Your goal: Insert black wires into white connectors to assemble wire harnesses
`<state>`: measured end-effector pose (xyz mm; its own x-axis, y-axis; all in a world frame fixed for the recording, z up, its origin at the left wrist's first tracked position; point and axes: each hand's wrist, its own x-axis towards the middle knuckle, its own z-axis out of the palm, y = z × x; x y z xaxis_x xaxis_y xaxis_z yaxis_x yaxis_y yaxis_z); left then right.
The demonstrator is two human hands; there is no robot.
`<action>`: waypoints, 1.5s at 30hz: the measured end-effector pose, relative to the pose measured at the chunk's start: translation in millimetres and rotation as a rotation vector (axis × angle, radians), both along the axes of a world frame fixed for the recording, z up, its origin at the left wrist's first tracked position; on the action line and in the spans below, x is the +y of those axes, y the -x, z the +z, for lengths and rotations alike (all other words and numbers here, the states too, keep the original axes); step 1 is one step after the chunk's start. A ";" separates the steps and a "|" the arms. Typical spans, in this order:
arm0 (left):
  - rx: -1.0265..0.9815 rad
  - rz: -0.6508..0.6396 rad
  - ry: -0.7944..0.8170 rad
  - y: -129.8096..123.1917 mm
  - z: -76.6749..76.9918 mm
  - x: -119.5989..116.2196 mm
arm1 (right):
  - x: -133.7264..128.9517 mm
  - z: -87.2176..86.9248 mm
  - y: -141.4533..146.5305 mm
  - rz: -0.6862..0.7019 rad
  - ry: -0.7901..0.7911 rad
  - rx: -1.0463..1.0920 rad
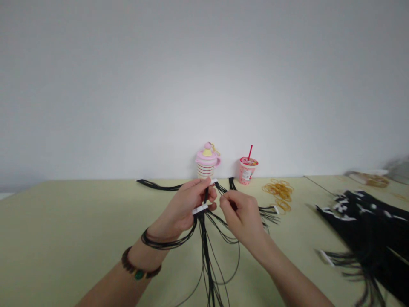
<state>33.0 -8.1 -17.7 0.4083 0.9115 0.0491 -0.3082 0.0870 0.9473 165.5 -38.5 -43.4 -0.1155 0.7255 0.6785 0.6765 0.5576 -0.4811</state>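
Note:
My left hand (pixel 185 204) is closed on a bundle of thin black cables (pixel 206 247) near the middle of the table. A white connector (pixel 200 209) crosses the bundle just below its fingers. Another white connector (pixel 214 181) shows at the thumb tip. Some cables loop over the left wrist, while others hang toward the front. Close by on the right, my right hand (pixel 241 211) has its fingers curled in a pinch beside the cables. What its fingertips hold, if anything, is hidden.
A pink-lidded cup (pixel 206 164) and a pink drink cup with a red straw (pixel 247 171) stand against the wall. Yellow rubber bands (pixel 279 192) lie right of them. Black cables with white connectors lie on black material (pixel 377 234) at the right. The table (pixel 79 238) is pale green.

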 end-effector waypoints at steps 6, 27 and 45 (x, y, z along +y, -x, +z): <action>0.003 -0.003 0.000 -1.5 0.2 0.4 | -1.6 -0.3 1.5 -0.018 0.058 -0.026; 0.021 0.012 -0.082 -1.0 -8.3 -1.1 | 2.7 1.1 0.4 -0.015 0.074 -0.030; -0.002 -0.012 -0.028 -3.2 -7.6 0.1 | 4.7 11.3 -12.1 0.464 0.628 0.513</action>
<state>36.2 -8.0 -25.3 0.4193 0.9047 0.0751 -0.3094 0.0646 0.9487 177.5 -33.8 -32.1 -0.2803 0.9331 0.2254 0.0728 0.2548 -0.9642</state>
